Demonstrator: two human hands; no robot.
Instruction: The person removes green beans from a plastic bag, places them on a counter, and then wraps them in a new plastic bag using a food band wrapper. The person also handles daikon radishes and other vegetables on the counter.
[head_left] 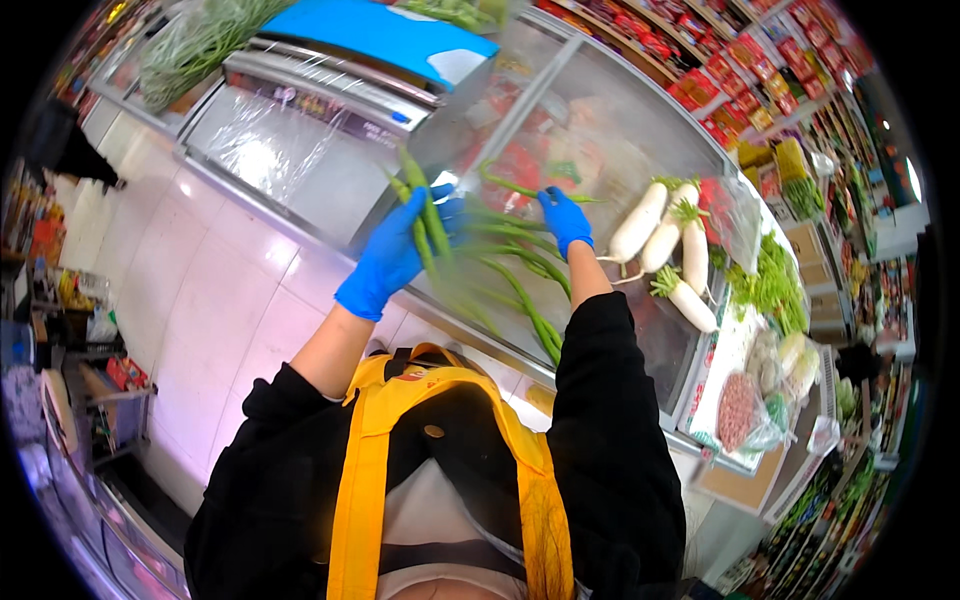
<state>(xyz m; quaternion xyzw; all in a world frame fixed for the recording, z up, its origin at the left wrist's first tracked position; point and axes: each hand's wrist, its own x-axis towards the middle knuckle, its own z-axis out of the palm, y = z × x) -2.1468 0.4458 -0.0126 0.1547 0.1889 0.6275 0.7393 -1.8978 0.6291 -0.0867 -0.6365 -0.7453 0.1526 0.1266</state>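
Observation:
My left hand [398, 245], in a blue glove, is closed around a few long green peppers [432, 222] that point up past the fingers. Also gloved in blue, my right hand [566, 218] pinches a single long green pepper [515, 184] near its fingertips. More loose green peppers [530, 300] lie between and below the hands on the glass lid [610, 120] of a chest freezer, partly blurred. Just right of my right hand, several white radishes [640, 222] with green tops rest on the same lid.
Leafy greens [768, 290] and bagged produce [740, 410] lie at the right end. Plastic wrap on a roll [255, 150] and a blue sheet [370, 35] are at the left. Bundled green stalks [195, 50] stand beyond. Packed shelves [740, 75] line the far right.

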